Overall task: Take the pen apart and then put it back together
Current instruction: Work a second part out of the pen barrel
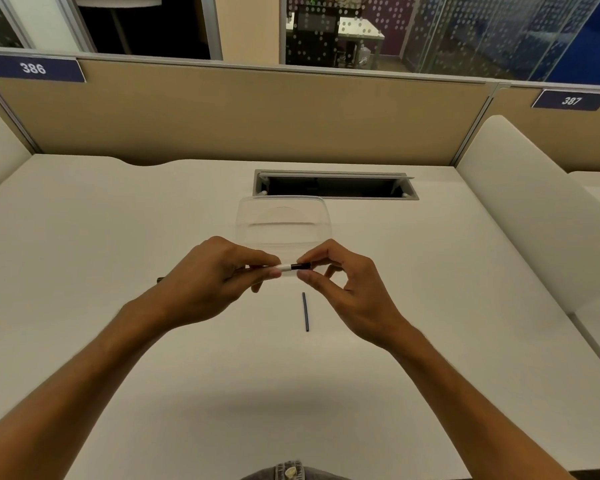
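Note:
I hold the pen (291, 267) level above the white desk, a white band and a dark end piece showing between my hands. My left hand (215, 275) is closed around the barrel, whose dark tip sticks out past the wrist at the left. My right hand (340, 275) pinches the dark end piece between thumb and forefinger. A thin dark blue ink refill (305, 311) lies loose on the desk just below my hands, pointing toward me.
A clear plastic container (283, 220) sits on the desk (118, 237) just beyond my hands. Behind it is an open cable slot (333, 185) in the desk. A tan partition (257, 112) closes the back, white dividers stand at both sides.

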Motion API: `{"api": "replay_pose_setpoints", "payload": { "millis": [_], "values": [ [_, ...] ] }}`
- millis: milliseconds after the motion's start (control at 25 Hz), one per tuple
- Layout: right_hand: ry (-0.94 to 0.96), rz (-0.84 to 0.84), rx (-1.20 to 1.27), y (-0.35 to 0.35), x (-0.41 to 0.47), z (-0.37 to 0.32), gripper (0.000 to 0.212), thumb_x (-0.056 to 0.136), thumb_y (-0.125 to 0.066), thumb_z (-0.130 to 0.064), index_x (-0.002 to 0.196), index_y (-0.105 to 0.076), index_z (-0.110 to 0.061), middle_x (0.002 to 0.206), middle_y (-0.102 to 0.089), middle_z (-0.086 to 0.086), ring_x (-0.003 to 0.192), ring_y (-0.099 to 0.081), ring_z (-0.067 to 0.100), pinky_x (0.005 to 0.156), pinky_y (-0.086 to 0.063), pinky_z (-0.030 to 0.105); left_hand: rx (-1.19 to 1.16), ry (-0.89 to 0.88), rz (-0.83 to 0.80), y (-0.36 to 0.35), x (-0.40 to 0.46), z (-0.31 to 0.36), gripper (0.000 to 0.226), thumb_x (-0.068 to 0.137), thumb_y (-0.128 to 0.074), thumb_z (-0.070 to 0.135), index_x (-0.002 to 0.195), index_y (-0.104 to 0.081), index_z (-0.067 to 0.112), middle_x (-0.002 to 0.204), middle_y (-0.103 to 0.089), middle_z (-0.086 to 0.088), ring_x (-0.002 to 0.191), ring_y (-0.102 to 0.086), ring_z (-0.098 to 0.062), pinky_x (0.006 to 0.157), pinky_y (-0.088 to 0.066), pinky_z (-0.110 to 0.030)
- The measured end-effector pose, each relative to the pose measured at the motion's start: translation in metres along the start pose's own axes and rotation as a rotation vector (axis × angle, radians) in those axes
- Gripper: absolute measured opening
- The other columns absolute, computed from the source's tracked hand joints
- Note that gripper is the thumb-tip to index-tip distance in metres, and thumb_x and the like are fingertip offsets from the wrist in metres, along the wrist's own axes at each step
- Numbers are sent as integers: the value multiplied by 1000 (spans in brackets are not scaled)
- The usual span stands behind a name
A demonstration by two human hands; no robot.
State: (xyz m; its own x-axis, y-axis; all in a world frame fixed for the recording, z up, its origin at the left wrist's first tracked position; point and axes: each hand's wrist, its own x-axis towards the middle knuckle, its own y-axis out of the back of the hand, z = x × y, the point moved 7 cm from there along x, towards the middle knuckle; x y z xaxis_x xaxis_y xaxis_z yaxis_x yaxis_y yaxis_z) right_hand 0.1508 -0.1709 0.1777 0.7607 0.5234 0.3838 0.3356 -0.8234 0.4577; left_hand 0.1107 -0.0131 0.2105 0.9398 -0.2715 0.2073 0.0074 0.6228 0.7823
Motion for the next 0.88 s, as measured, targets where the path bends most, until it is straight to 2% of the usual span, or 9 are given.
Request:
{"api": "replay_pose_setpoints", "payload": {
  "millis": [80, 200, 280, 360, 440, 560, 680, 800, 880],
  "values": [
    [0, -7, 19, -2, -1, -1, 18, 90, -67, -28, 106, -59, -30, 94, -65, -29, 95, -65, 1, 79, -51, 16, 18, -11, 12, 0, 0, 0, 28, 88, -51, 42, 94, -73, 26, 57, -60, 17, 49, -51, -12, 47, -41, -31],
    [-62, -39, 9, -7, -2, 2, 26, 89, -63, -42, 113, -55, -36, 94, -66, -25, 95, -65, 0, 78, -54, 20, 28, -16, 18, -1, -1, 0, 37, 86, -51, 44, 106, -73, 23, 70, -67, 12, 59, -60, -11, 54, -50, -32],
    [-104, -29, 20, -8, -2, 6, 20, 92, -54, -50, 102, -60, -34, 87, -69, -18, 87, -67, 5, 75, -54, 22, 19, -32, 26, -3, -2, 2, 39, 84, -53, 44, 106, -74, 20, 74, -64, 19, 63, -62, -9, 57, -51, -29],
    [-121, 5, 54, -8, -2, 7, 30, 94, -49, -51, 85, -65, -28, 73, -69, -8, 74, -67, 9, 71, -53, 22, 13, -33, 34, -4, -3, 1, 37, 83, -55, 43, 104, -74, 19, 73, -61, 23, 60, -60, -7, 57, -48, -22],
    [-148, 16, 93, -9, -2, 8, 35, 94, -51, -50, 78, -67, -23, 66, -68, -6, 65, -65, 8, 67, -52, 18, 26, -17, 42, -5, -3, -2, 34, 83, -56, 44, 99, -74, 20, 67, -59, 23, 56, -57, -6, 55, -41, -14],
    [-206, -6, 165, -10, -1, 13, 23, 92, -57, -39, 80, -67, -21, 64, -67, -8, 64, -65, 7, 69, -51, 16, 58, 1, 58, -5, -4, -5, 30, 83, -58, 46, 93, -71, 21, 65, -63, 12, 55, -57, -7, 53, -39, -11],
    [-238, -12, 217, -9, -2, 17, 14, 93, -61, -29, 83, -69, -22, 68, -69, -7, 66, -66, 9, 72, -52, 17, 71, 14, 68, -6, -6, -8, 16, 86, -66, 34, 93, -69, 19, 65, -63, 11, 56, -59, -8, 54, -42, -9],
    [-251, -10, 232, -6, -4, 17, 9, 91, -65, -26, 89, -72, -20, 74, -72, -5, 71, -68, 11, 72, -55, 25, 82, -8, 86, -5, -7, -6, 8, 87, -67, 25, 93, -67, 20, 63, -58, 18, 58, -59, -9, 55, -41, -10],
    [-253, 2, 238, -2, -6, 18, 7, 88, -70, -22, 94, -74, -20, 82, -74, -6, 78, -70, 13, 78, -59, 36, 112, -20, 86, -5, -7, -3, 9, 89, -64, 28, 96, -67, 23, 67, -62, 16, 59, -58, -8, 56, -44, -19]
  ]
}}
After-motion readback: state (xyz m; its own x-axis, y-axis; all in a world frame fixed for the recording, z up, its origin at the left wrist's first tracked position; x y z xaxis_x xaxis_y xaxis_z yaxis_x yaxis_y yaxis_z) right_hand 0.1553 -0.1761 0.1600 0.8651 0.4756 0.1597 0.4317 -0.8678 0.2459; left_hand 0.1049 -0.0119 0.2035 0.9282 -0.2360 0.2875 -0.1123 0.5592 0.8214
